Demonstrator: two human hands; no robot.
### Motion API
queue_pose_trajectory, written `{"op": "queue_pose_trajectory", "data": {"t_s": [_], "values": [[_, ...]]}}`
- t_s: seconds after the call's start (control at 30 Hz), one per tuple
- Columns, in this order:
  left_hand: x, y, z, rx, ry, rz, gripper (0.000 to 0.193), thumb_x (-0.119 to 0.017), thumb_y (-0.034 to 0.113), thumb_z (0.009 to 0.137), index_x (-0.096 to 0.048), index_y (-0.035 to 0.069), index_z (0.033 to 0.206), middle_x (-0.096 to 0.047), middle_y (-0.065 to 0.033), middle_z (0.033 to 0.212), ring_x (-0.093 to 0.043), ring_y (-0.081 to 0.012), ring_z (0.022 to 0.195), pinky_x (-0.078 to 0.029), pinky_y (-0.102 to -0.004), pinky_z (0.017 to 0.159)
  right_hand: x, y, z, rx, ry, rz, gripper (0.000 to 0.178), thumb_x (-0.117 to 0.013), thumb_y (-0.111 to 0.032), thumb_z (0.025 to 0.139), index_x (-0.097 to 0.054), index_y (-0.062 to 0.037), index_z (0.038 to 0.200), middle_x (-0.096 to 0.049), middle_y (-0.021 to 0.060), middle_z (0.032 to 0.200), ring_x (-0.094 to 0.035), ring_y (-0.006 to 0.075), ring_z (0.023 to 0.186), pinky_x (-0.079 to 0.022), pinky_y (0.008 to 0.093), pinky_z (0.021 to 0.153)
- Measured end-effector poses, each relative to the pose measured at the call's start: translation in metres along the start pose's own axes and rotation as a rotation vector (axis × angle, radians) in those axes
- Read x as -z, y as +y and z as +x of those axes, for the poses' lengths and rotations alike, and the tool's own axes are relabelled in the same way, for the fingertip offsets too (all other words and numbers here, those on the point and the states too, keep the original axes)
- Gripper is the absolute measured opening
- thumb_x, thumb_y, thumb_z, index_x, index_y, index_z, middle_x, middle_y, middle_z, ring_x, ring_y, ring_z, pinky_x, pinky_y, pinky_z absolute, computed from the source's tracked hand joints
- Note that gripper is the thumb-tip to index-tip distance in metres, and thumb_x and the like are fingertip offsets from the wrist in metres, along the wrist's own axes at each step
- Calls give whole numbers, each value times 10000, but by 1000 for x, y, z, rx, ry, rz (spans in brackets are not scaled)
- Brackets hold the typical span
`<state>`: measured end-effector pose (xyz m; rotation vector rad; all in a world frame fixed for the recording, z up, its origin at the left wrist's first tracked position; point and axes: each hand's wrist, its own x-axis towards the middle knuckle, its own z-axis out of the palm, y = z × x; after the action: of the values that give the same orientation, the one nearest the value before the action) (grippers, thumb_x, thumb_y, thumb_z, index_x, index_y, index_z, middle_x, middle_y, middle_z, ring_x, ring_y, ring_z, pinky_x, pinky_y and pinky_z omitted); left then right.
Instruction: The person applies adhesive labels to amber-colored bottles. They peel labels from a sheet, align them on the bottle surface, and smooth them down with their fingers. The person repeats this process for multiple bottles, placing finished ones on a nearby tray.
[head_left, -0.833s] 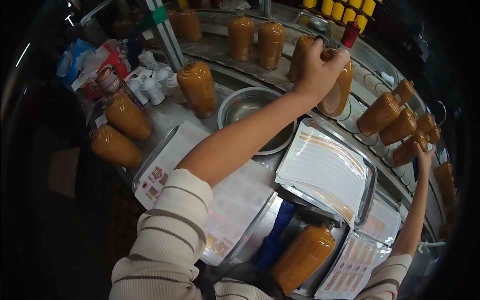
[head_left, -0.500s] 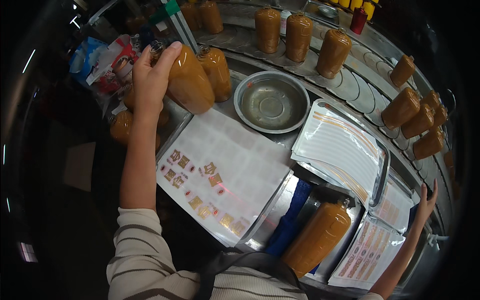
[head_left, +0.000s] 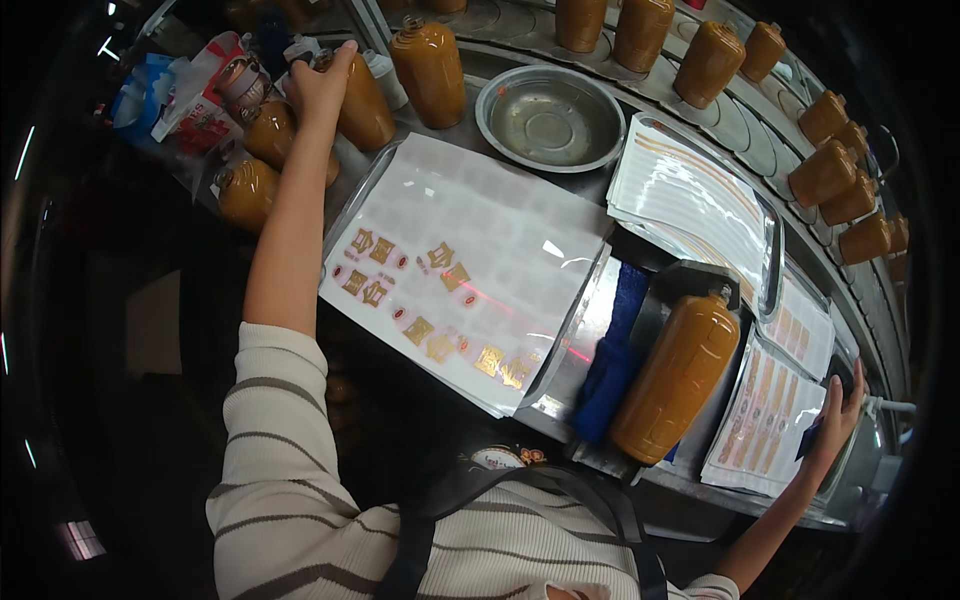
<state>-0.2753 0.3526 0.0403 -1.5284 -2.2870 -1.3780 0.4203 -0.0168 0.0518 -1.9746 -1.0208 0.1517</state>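
At the far left of the bench, my left hand is closed around the neck of a glossy brown glazed bottle, beside another brown bottle. My right hand reaches out at the right with its fingers apart, near the sheets of printed labels. Between the hands, a further brown bottle lies tilted in a metal cradle. A blue cloth sits along the cradle's left side. In front of me, a white decal sheet with gold and pink pieces lies on a tray.
Behind the sheet stands a metal basin of water. Stacked striped sheets lie on a tray to its right. Several brown bottles stand on a curved conveyor. Plastic bags and more bottles are at the left.
The view has shifted, so the bench sits higher in it. The bottle under my left hand was tilted and now stands more upright, farther left of its neighbour. My right hand stays spread at the right.
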Motion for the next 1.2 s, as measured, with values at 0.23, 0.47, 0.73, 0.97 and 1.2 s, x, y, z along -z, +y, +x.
{"op": "queue_pose_trajectory", "data": {"t_s": [0.23, 0.47, 0.73, 0.97, 1.2], "values": [[82, 72, -122, -156, -736, -151, 565, -880, 250, 690, -579, 3, 1099, -586, -148, 1157, -571, -313, 1115, -481, -445, 912, -4, -12, -38, -108, -182, 140, 530, -640, -131, 969, -490, -44, 1470, -651, 37, 1034, -450, 19, 658, -329, 166, 573], [48, 47, -200, -709, -1176, 22, 554, -868, 257, 656, -578, 50, 1081, -584, -131, 1123, -537, -321, 1163, -406, -419, 982, -29, -19, -56, -114, -255, 281, 542, -600, -55, 966, -458, -33, 1489, -629, 141, 1240, -591, 131, 1036, -457, 257, 918], [-20, 17, -175, -655, -388, 154, 522, -773, 341, 788, -558, -2, 1118, -540, -207, 1230, -455, -365, 1247, -319, -482, 1065, -19, 12, -78, -146, -250, 212, 540, -619, -77, 944, -489, -27, 1466, -653, 145, 1164, -596, 174, 1036, -455, 295, 955], [-37, 19, -138, -382, -808, -212, 239, -762, 62, 770, -644, -31, 955, -661, -137, 908, -667, -239, 854, -517, -385, 781, -16, 10, -99, -162, -227, 244, 533, -620, -68, 928, -511, -17, 1447, -654, 144, 1125, -600, 175, 1035, -459, 304, 952], [-60, -21, -121, -136, -771, -669, 157, -699, -46, 863, -698, 2, 1012, -708, -36, 887, -664, -100, 806, -550, -247, 690, -43, -52, -132, -181, -382, 266, 551, -685, -66, 863, -556, -15, 1396, -666, 114, 1130, -597, 112, 914, -480, 232, 774]]}}
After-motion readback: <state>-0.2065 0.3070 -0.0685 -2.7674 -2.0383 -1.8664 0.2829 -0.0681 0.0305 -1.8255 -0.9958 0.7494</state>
